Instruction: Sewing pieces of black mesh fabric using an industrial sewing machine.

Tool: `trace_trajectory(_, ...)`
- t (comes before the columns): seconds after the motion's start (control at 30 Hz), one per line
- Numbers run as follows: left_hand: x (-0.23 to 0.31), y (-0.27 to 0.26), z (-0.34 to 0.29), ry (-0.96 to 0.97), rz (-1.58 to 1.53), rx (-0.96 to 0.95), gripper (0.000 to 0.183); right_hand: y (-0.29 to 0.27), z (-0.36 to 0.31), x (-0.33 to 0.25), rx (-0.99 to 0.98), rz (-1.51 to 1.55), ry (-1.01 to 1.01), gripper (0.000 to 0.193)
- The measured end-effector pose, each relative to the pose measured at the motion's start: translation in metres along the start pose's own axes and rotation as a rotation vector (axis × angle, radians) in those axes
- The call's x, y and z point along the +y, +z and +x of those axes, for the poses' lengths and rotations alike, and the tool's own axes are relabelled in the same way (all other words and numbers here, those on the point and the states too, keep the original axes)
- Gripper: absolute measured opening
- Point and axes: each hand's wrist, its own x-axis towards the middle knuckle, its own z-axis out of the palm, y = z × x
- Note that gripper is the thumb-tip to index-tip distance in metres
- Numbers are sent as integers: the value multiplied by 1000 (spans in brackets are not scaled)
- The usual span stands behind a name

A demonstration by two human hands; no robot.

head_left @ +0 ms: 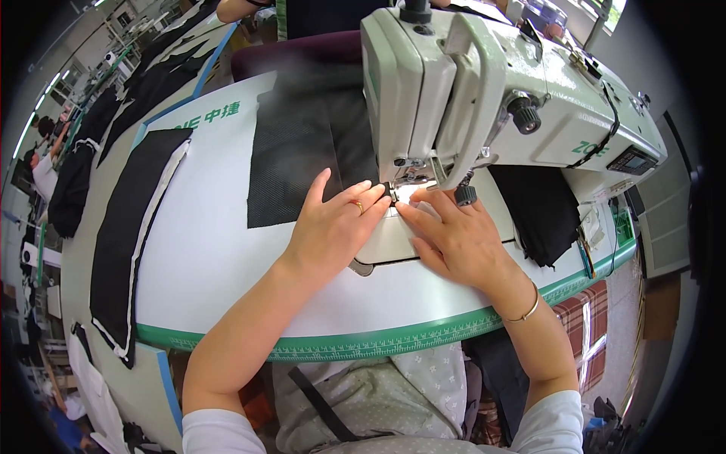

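Note:
Beneath the head of a white sewing machine (423, 98), both my hands meet at the presser foot (401, 181). My left hand (336, 219) lies with fingers stretched, the fingertips just left of the foot and the thumb spread over black mesh fabric (291, 166). That fabric spreads on the table left of the machine. My right hand (454, 234) rests on the machine bed, index fingertip beside the foot and thumb apart from it. A small black bit of material shows between the fingertips; its shape is mostly hidden. A lamp lights the needle area.
Left on the white table (204, 280) lies a black strip with a white edge (144, 227). Stacked black pieces (537, 208) sit under the machine arm, with tweezers-like tools (586, 253) beside them. A green measuring edge (363, 346) borders the front. People work further off.

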Motion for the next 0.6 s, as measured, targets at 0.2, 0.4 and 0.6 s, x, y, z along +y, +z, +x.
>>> trace_trajectory(0.2, 0, 5, 4, -105, -23, -48, 37, -2, 2, 0, 57, 43, -68, 29)
trace_trajectory(0.4, -5, 5, 5, -334, -79, -137, 62, 0, 2, 3, 116, 75, -100, 22)
trace_trajectory(0.6, -10, 5, 5, -426, -185, -251, 68, 5, 1, 9, 137, 102, -83, 20)
